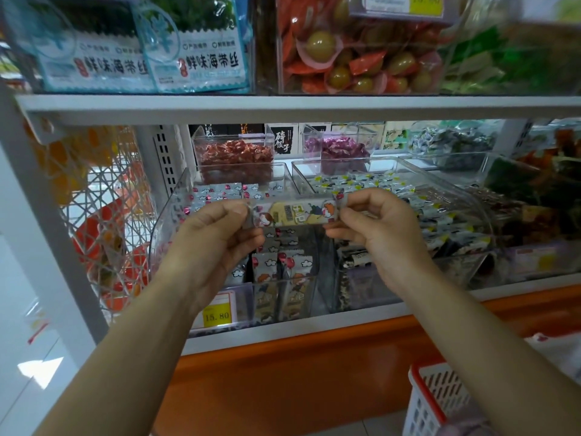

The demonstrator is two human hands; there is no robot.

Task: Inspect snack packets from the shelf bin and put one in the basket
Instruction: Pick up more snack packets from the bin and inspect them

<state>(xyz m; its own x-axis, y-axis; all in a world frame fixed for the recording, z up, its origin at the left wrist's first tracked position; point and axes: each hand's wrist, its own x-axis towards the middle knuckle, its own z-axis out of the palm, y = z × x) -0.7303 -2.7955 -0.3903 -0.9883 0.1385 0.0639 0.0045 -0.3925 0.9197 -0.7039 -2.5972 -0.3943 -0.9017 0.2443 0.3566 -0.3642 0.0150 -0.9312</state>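
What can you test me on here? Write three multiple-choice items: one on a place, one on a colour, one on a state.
1. Where is the basket?
A) on the top shelf
B) lower right corner of the view
C) hung on the left arm

2. What colour is the 15.80 price tag?
A) blue
B) green
C) yellow

3. How is the snack packet held?
A) in one hand only
B) pinched at either end by the left hand and right hand
C) lying in the bin

Answers:
1. B: its white wall and red rim show there.
2. C: the digits sit on yellow.
3. B: the packet spans level between both hands.
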